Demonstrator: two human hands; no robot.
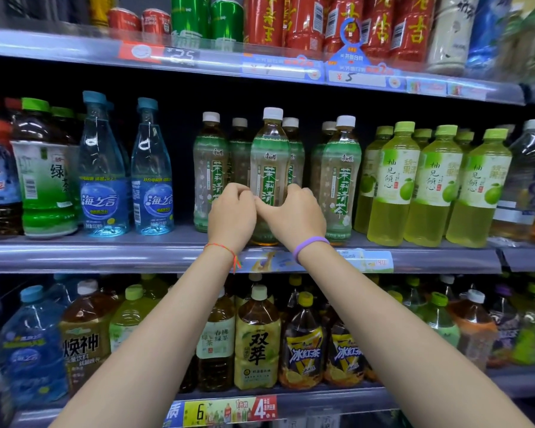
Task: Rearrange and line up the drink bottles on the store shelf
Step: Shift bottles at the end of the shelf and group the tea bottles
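Both hands gripped one jasmine tea bottle [269, 156] at the front edge of the middle shelf [105, 251], the left hand [231, 216] and right hand [294, 216] with fingers curled round its lower body from either side, so the lining-up looked only partly done: the pomelo drink bottles [414, 183] to the right stood in tidy rows, while the jasmine teas sat unevenly, one [211, 168] further back on the left and gaps between columns. Close neighbours, another jasmine tea [342, 177] just beside the right hand and blue water bottles [150, 168] further left, left little room to slide it sideways without knocking them.
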